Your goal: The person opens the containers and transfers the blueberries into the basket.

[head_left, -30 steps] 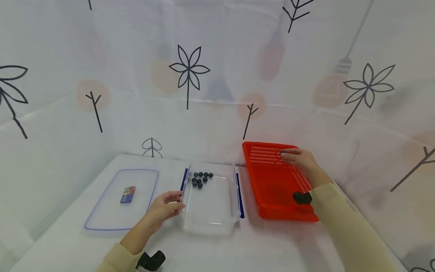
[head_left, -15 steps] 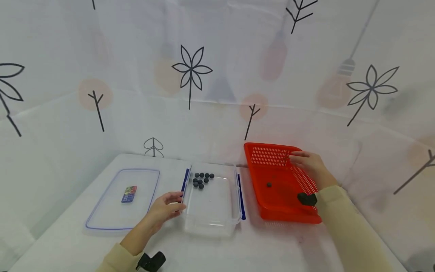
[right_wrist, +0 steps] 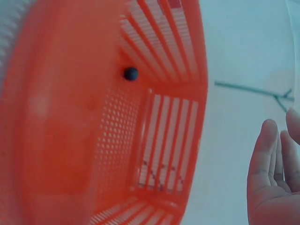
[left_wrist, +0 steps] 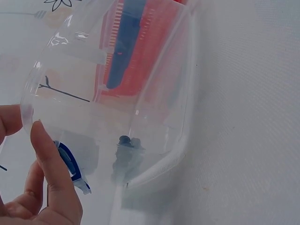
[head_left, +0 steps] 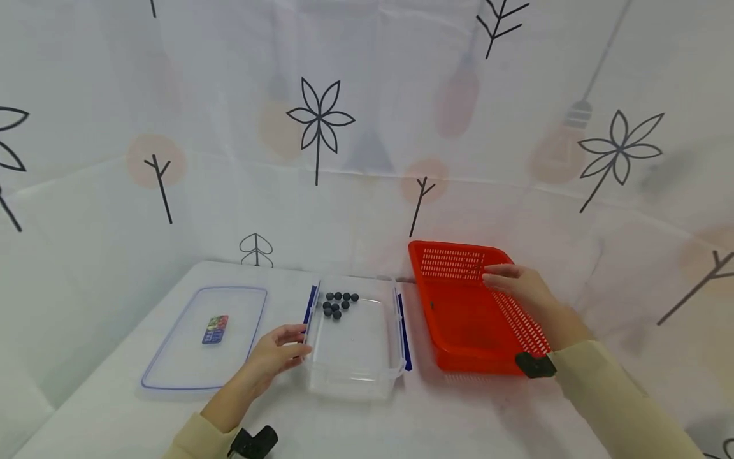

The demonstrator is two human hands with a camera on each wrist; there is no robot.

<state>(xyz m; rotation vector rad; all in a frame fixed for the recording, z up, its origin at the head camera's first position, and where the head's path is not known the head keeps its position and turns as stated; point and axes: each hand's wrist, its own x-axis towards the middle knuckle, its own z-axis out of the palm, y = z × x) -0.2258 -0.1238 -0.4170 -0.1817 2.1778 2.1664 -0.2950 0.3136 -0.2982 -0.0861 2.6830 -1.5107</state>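
My left hand (head_left: 278, 350) pinches the left rim of a clear plastic box (head_left: 355, 376) between thumb and finger, as the left wrist view shows up close. Several small dark balls (head_left: 337, 305) lie together in the far left part of that box. To the right, my right hand (head_left: 518, 287) hovers over the far right side of a red plastic basket (head_left: 459, 357), fingers loosely extended with nothing in them. One dark ball (right_wrist: 131, 73) sits inside the basket; from the head it is only a small speck by the left wall.
A clear lid (head_left: 183, 331) with a blue edge and a colourful label lies left of the box. Blue side clips (head_left: 404, 331) stick out from the box. A patterned white cloth (head_left: 367, 210) hangs behind the white table (head_left: 436, 421).
A second ago my right hand held a dark ball over the basket. It let go, and the ball dropped in and rolled toward the left wall. My left hand has kept its place.
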